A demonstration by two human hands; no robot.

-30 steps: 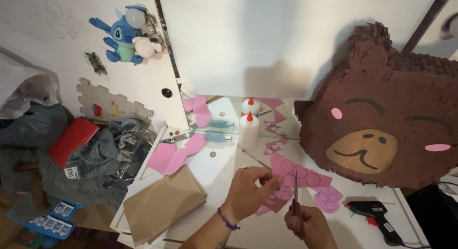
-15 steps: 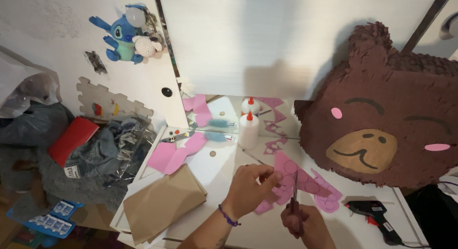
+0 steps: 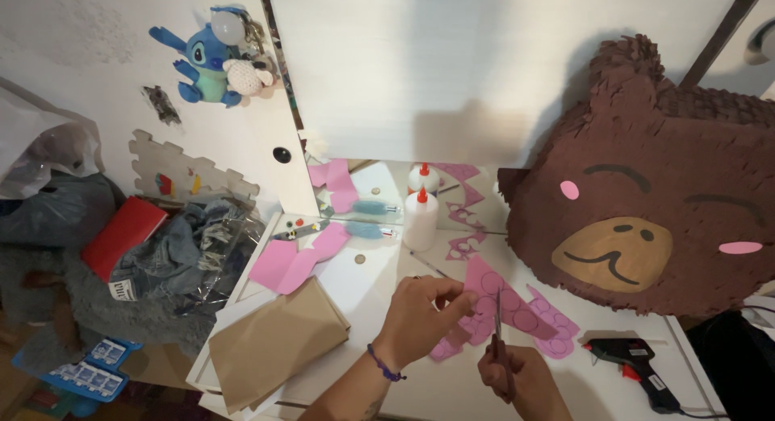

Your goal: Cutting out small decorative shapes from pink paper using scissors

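My left hand [image 3: 421,314] pinches a pink paper sheet [image 3: 494,293] marked with drawn circles and holds it just above the white table [image 3: 367,280]. My right hand [image 3: 517,378] grips a pair of scissors [image 3: 498,332], whose blades point up into the lower edge of that sheet. More pink paper with circles [image 3: 557,328] lies under and to the right of the held piece. A purple band sits on my left wrist.
A big brown bear-face piñata [image 3: 646,187] leans at the right. A black glue gun [image 3: 634,364] lies at the front right. A white glue bottle [image 3: 420,219], pink paper pieces [image 3: 295,259] and a brown paper bag [image 3: 274,344] sit to the left. Clothes are piled beyond the table's left edge.
My left hand has turned the pink sheet, so its top now points more upright. The scissors stay at its lower edge.
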